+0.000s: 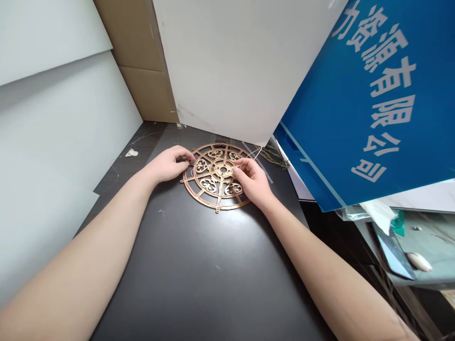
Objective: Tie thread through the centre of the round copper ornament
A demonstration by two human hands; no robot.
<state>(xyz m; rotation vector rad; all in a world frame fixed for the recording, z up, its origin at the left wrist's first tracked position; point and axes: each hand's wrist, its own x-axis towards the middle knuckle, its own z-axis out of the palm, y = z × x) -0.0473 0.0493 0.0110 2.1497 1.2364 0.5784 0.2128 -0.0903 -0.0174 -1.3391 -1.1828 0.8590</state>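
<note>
L hand (169,164) narrow at left edge of round metal fretwork disc (209,176), grip unclear; R hand (250,179) pinches thin white wire (254,153); disc lies flat on dark table (199,265) between hands; looks light, stiff, thin; best held by outer rim.

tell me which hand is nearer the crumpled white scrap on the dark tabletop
Left. The left hand is at the left of the fretwork metal wheel, nearer the scrap; the right hand is across the wheel, farther off.

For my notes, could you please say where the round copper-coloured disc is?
In head view, the copper-coloured disc lies on the dark tabletop, between left hand and right hand.
</note>
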